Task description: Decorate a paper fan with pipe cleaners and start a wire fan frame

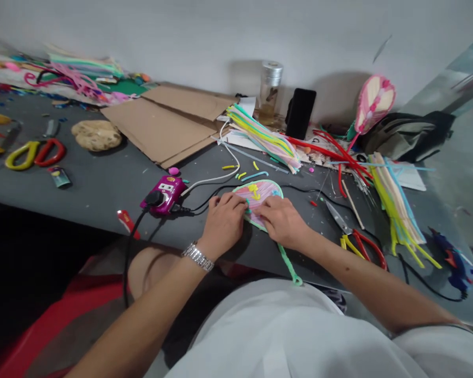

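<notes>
Work at the desk (82,195), seen from above through my head camera. My left hand (223,223) and right hand (284,221) lie together, just beside each other, both on a pipe-cleaner oval (256,190). The oval sits flat on the desk directly in front of me, near its edge. Its face is pink, rimmed in pale green, with yellow pieces on top. My fingertips bear down on its surface; I cannot tell whether either hand is truly pinching it. A green stem (288,264) runs from the oval's lower edge to the desk edge and hangs over. A metal watch (197,256) circles my left wrist.

Left of the hands: a magenta power strip (163,195) with a black plug in it, and a black cable (126,262) dropping over the desk edge. Just above the oval: short yellow and blue pipe-cleaner bits (240,175).

Right of the hands: open scissors (349,231) with red and yellow handles, then a yellow-and-blue pipe-cleaner bundle (398,210).

Rear: cardboard sheets (161,123), a striped pipe-cleaner bundle (266,139), red pipe cleaners (331,152), a glass jar (270,89), a black phone (300,113), a pink fan (374,102) and a dark bag (405,136).

Far left: a second pair of scissors (35,152) and a tan lump (96,135).
</notes>
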The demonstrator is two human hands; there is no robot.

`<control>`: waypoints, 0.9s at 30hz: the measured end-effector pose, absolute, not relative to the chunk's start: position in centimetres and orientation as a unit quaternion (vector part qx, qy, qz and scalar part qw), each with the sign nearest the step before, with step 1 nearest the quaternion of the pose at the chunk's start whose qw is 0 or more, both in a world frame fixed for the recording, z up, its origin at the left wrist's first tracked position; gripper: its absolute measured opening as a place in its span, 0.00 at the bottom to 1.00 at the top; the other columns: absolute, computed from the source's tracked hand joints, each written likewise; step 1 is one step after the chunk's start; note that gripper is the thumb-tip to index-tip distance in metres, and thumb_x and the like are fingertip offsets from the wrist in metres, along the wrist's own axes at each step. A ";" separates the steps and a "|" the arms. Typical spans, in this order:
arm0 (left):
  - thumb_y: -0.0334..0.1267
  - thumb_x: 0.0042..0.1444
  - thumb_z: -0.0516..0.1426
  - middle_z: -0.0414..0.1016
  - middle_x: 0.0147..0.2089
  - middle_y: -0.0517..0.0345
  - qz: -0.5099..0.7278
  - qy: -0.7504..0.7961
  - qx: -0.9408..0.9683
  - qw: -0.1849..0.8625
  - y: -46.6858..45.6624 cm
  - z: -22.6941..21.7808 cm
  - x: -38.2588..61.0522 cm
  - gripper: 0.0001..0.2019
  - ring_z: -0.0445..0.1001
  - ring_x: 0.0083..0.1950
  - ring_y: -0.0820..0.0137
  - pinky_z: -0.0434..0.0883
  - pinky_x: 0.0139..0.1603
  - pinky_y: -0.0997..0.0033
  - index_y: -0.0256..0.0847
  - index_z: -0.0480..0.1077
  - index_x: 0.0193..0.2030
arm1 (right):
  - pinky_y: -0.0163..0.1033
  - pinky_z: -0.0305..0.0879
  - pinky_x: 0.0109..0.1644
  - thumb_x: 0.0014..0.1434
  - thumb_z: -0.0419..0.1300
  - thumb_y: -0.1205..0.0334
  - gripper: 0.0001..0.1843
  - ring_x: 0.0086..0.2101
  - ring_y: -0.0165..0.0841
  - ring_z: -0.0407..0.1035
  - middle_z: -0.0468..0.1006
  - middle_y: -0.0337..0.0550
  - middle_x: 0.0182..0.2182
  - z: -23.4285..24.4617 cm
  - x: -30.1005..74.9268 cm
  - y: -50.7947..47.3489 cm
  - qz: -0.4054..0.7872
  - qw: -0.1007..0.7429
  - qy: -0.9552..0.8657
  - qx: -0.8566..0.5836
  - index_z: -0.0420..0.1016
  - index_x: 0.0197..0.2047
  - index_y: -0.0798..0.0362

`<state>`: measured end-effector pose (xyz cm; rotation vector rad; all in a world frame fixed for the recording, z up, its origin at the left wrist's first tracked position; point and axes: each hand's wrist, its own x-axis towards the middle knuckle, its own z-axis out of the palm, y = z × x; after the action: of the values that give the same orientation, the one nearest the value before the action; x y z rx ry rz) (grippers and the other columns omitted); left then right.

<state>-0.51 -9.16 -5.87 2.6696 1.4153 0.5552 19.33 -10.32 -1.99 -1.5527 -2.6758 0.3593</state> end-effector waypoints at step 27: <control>0.48 0.66 0.51 0.84 0.48 0.53 0.214 0.507 0.826 0.126 -6.5 -7.0 -1.4 0.15 0.74 0.55 0.44 0.65 0.56 0.38 0.50 0.79 0.38 | 0.44 0.60 0.51 0.70 0.53 0.68 0.15 0.47 0.39 0.70 0.81 0.50 0.45 0.6 29.5 -16.7 0.032 0.093 -0.771 -0.630 0.80 0.52 0.54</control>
<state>-1.35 -6.55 -7.01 2.4041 1.4752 0.6221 29.49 -16.69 0.55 -1.8686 -2.2877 0.0962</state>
